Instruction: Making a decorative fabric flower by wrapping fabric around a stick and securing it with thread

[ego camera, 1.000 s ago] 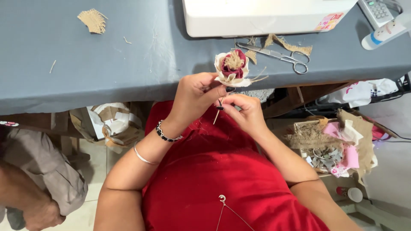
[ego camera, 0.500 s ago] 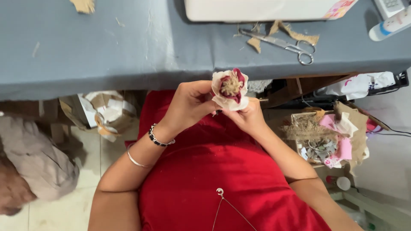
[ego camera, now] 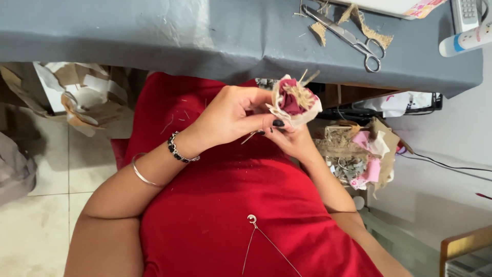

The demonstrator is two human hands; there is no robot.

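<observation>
I am looking down over my red garment, where a thin silver chain with a small ring (ego camera: 251, 219) is lying against the cloth nearest to me. My left forearm is wearing a plain silver bangle (ego camera: 140, 173) and a bracelet of dark beads (ego camera: 177, 149) at the wrist. Just above my lap, my left hand (ego camera: 228, 114) is closing its grip around the side of a small handmade flower of cream cloth petals, deep red centre and straw-coloured fibres (ego camera: 293, 98). My right hand (ego camera: 289, 137) is cupping the flower from beneath, fingers curled shut on its base, dark-painted nails showing. A thin needle-like pin (ego camera: 249, 136) is poking out between my two hands. The flower is hovering in the air in front of the bench edge, not touching it. To my right, a cardboard box of straw and pink scraps (ego camera: 359, 151) is sitting below. Farther off, on the grey-covered bench (ego camera: 154, 36), steel scissors (ego camera: 348, 37) are lying among burlap scraps (ego camera: 376, 36), near a white and blue tube (ego camera: 465, 39).
</observation>
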